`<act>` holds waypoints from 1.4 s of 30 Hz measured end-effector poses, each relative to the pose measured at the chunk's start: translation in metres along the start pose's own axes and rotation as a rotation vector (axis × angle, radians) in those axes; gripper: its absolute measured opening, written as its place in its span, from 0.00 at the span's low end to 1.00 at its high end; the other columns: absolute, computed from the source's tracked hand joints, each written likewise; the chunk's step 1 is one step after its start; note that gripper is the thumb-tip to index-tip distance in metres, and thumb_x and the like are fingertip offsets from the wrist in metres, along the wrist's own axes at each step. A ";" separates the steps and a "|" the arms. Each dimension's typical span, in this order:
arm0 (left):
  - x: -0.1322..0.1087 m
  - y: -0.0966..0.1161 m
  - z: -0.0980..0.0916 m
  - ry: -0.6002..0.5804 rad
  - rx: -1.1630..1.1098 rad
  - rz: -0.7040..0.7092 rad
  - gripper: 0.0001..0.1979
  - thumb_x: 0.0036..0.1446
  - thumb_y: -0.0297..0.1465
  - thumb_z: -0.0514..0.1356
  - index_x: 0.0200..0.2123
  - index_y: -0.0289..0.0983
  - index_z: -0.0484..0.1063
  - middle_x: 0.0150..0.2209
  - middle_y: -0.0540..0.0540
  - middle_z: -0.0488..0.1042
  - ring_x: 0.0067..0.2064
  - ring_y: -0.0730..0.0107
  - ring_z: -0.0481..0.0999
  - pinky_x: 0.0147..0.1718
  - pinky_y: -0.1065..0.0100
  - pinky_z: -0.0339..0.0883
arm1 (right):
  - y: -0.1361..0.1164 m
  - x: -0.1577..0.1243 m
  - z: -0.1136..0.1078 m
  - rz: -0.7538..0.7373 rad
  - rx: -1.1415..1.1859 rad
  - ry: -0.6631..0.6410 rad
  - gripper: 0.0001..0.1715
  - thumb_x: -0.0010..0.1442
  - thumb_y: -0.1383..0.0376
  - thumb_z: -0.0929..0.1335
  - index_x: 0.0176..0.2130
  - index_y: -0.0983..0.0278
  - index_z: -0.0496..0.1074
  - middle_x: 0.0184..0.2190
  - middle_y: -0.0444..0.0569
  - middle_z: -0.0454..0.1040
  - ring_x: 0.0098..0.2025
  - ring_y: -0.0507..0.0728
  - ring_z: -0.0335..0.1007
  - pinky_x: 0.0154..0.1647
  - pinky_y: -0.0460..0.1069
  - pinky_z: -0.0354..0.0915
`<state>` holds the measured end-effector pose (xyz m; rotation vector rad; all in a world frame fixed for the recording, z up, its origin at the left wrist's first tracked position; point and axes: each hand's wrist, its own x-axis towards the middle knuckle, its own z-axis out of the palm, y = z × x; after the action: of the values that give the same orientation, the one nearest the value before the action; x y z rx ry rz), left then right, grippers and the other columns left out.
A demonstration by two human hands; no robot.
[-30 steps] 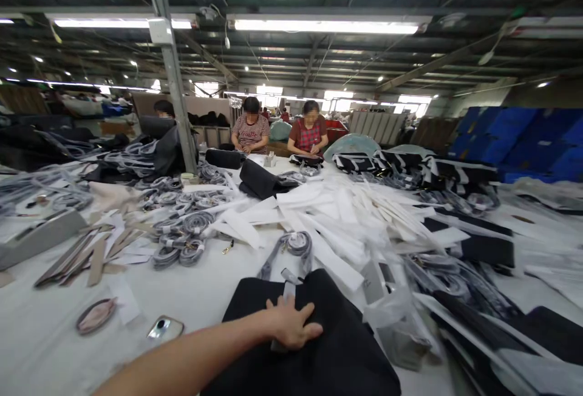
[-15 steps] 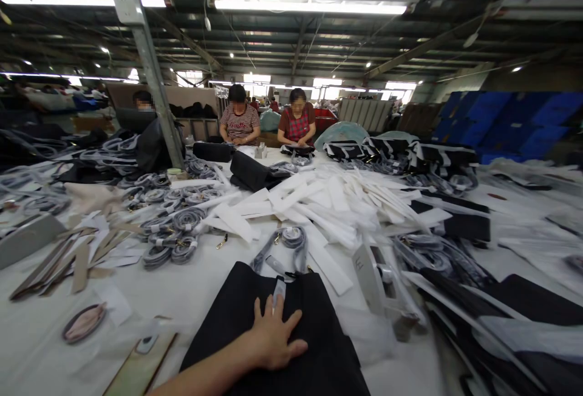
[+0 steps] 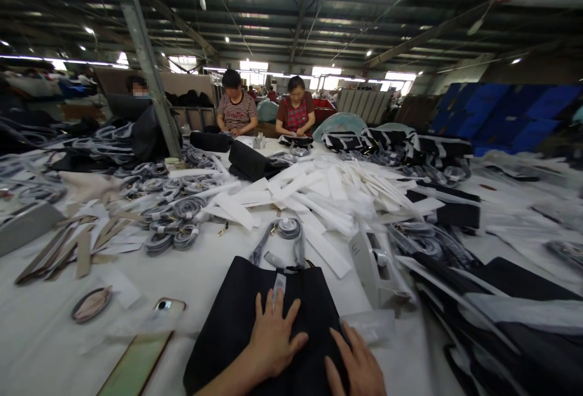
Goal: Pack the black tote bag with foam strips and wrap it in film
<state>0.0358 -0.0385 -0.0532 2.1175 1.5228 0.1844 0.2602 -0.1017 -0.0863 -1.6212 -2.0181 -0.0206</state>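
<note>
A black handbag (image 3: 228, 329) lies flat on the white table in front of me, its wrapped grey handles (image 3: 259, 244) pointing away. My left hand (image 3: 273, 332) rests on the bag's front with fingers spread, the fingertips at a pale covered tab (image 3: 279, 286) near the top edge. At the bag's right side is my right hand (image 3: 355, 362), fingers apart, touching its edge. Neither hand grips anything. Just beyond the bag sits a coiled wrapped strap (image 3: 289, 226).
White foam strips (image 3: 328, 195) are heaped beyond the bag. A tape dispenser (image 3: 376, 268) and black bags (image 3: 523, 286) lie to the right. Leftward are a phone (image 3: 136, 362), brown strips (image 3: 82, 256) and coiled straps (image 3: 186, 208). Two co-workers (image 3: 237, 110) work across the table.
My right hand has come into view at the bag's right edge. My left hand stays spread on the bag. The camera view has tilted slightly down.
</note>
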 end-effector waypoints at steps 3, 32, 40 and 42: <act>-0.001 -0.004 -0.009 -0.024 -0.131 -0.005 0.36 0.62 0.55 0.40 0.67 0.43 0.47 0.69 0.37 0.42 0.69 0.41 0.37 0.62 0.36 0.28 | -0.009 0.008 0.026 -0.173 -0.159 0.113 0.28 0.63 0.55 0.62 0.60 0.58 0.63 0.62 0.60 0.57 0.62 0.72 0.57 0.51 0.65 0.68; 0.107 -0.073 -0.055 -0.014 -0.234 0.124 0.14 0.56 0.36 0.63 0.42 0.35 0.71 0.43 0.45 0.71 0.43 0.64 0.71 0.44 0.57 0.67 | -0.092 0.062 0.040 -0.078 0.099 -0.193 0.21 0.64 0.60 0.64 0.55 0.63 0.65 0.45 0.52 0.76 0.43 0.62 0.73 0.40 0.56 0.70; 0.109 -0.091 -0.055 -0.090 -0.297 0.238 0.13 0.51 0.35 0.67 0.36 0.34 0.70 0.38 0.48 0.69 0.32 0.74 0.68 0.33 0.68 0.66 | -0.086 0.058 0.045 -0.062 0.132 -0.185 0.20 0.66 0.64 0.61 0.56 0.62 0.64 0.43 0.52 0.76 0.42 0.60 0.73 0.40 0.56 0.69; 0.111 -0.093 -0.056 -0.094 -0.305 0.265 0.12 0.50 0.35 0.67 0.33 0.34 0.71 0.38 0.48 0.69 0.32 0.75 0.68 0.33 0.68 0.65 | -0.085 0.058 0.045 -0.064 0.148 -0.186 0.20 0.65 0.67 0.60 0.57 0.61 0.63 0.43 0.52 0.76 0.42 0.59 0.73 0.41 0.55 0.69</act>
<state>-0.0257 0.1028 -0.0715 2.0402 1.0794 0.3796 0.1576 -0.0576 -0.0739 -1.5132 -2.1550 0.2588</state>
